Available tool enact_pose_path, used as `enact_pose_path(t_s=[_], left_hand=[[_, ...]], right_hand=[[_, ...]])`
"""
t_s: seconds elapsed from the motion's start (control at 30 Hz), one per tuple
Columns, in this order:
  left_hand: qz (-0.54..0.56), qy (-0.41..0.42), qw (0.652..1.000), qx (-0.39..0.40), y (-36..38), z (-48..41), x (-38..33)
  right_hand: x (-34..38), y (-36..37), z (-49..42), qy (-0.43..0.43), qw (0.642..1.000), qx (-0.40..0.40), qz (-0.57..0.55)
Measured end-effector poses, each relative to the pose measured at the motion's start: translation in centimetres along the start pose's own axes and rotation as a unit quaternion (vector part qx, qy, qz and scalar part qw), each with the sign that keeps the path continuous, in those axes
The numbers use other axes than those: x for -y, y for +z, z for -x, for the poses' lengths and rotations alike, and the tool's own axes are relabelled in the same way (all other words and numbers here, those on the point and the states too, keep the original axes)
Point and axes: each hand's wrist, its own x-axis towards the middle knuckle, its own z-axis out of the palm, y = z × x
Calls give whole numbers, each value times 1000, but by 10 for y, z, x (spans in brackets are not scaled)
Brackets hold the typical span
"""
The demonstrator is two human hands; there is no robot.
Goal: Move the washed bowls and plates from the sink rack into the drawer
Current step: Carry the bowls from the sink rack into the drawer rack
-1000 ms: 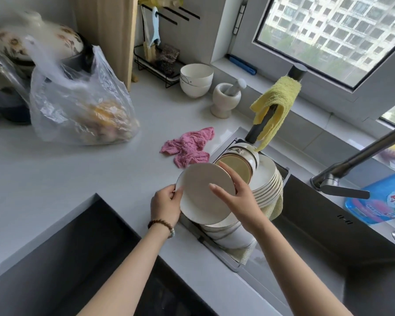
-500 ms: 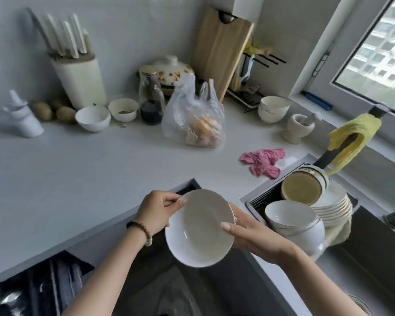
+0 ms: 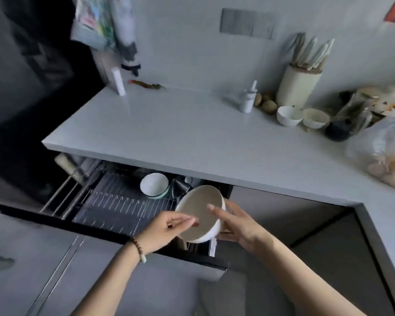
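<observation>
Fingers (image 3: 184,221) on the left hand (image 3: 162,231) pinch the near rim of the white bowl (image 3: 198,215) while the right hand (image 3: 237,226) grips its right side, so it's held tilted just above the right end of the open drawer (image 3: 114,207). Inside the drawer there's one other bowl (image 3: 154,185) at the far side, hollow up. On the counter (image 3: 180,137), far right, two small bowls (image 3: 289,115) sit side by side, and a plastic bag (image 3: 383,153) holds roundish orange stuff, too blurry to count.
</observation>
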Motion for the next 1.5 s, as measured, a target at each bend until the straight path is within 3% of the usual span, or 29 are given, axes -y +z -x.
enact_pose_path(t_s=[0.33,0.53,0.8,1.0,1.23,1.5], left_hand=[[82,-44,993,-76,-202,72,115],[83,-38,990,-108,-292,79,168],[171,-76,971,-149,-367,26,227],[227,-154,947,-167,-407,-23,280],[190,-215,955,-81,-448,-64,342],[150,-276,948,48,-471,-78,380]], right_hand=[[13,260,-118,46,998,28,-14],[13,364,-178,61,997,36,-6],[-9,409,-267,55,992,101,-49],[-43,432,-345,129,982,79,-108],[-78,447,-406,191,972,28,-133],[-114,462,-431,255,961,33,-98]])
